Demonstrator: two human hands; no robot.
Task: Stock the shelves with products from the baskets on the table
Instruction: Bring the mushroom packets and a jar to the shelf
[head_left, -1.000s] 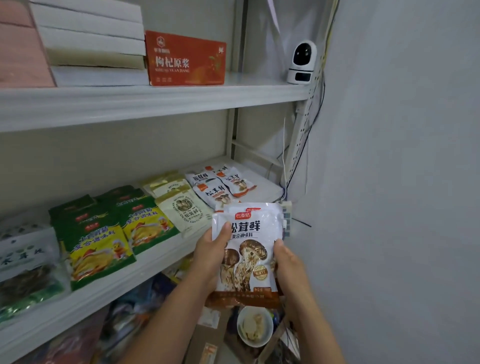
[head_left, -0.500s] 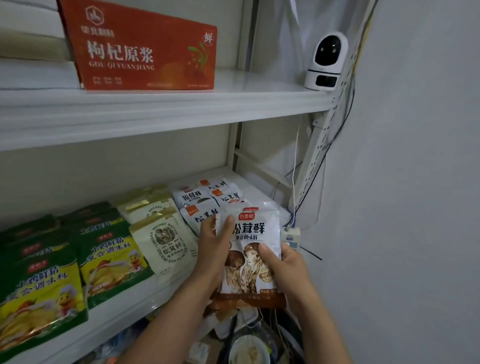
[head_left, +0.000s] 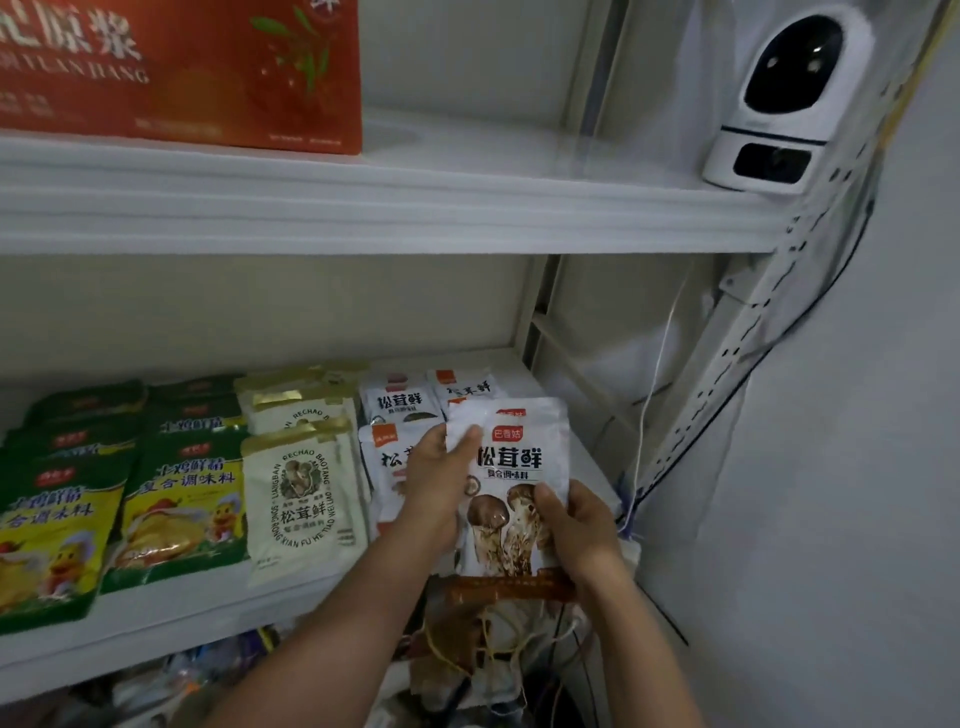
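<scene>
The matsutake seasoning pouch (head_left: 511, 467) hangs over the shelf (head_left: 208, 605) at its right end; the left hand (head_left: 436, 488) pinches its upper-left edge; the right hand (head_left: 582, 530) clasps its lower-right side; it looks light, floppy and slick, so edge grips suit.

Two white shelves run along the wall here. On the upper shelf (head_left: 467, 208) a red carton (head_left: 208, 67) with Chinese lettering stands at the left. A white security camera (head_left: 779, 98) sits at the right end, close to the perforated upright. The middle shelf (head_left: 208, 618) carries flat packets laid in overlapping rows from front to back. There are two rows of green-and-yellow chicken seasoning packets (head_left: 182, 509) on the left, with cream mushroom packets (head_left: 301, 499) with gold tops just beside them. White mushroom seasoning packets (head_left: 400, 402) come next on the right, partly hidden.
</scene>
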